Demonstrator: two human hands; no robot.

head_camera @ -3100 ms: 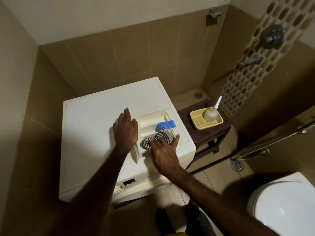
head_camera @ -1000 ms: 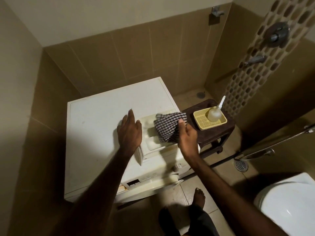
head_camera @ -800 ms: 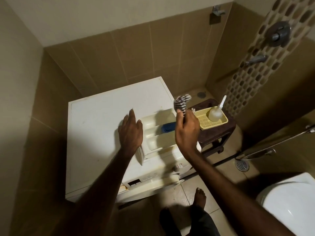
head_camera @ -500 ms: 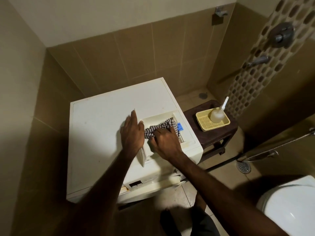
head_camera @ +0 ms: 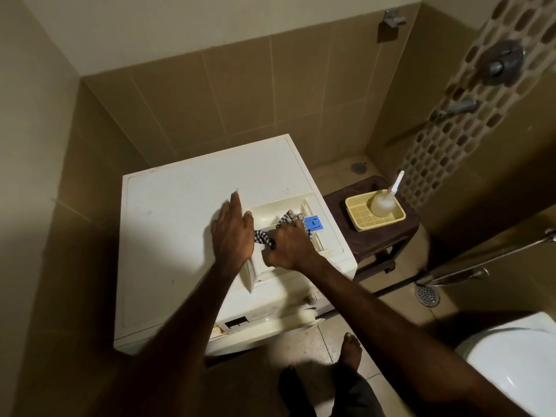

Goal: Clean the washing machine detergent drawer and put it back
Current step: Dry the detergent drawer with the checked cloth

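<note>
The cream detergent drawer (head_camera: 267, 214) lies on top of the white washing machine (head_camera: 180, 230), near its right edge, with a blue insert (head_camera: 313, 223) at its right end. My left hand (head_camera: 232, 236) rests flat with straight fingers along the drawer's left side. My right hand (head_camera: 288, 246) grips a black-and-white checked cloth (head_camera: 264, 237) and presses it down inside the drawer. Bunched cloth shows on both sides of that hand. The drawer's front panel points toward me.
A dark stool (head_camera: 371, 236) right of the machine carries a yellow tray (head_camera: 361, 221) with a clear squeeze bottle (head_camera: 383, 203). A white toilet (head_camera: 514, 362) sits at lower right, a floor drain (head_camera: 427, 295) and hand-shower hose (head_camera: 460, 275) beside it. My bare foot (head_camera: 350, 350) stands before the machine.
My right hand lifted the cloth up off the drawer toward the stool, then brought it back down into the drawer, where it now presses slightly further right. My left hand stayed put.
</note>
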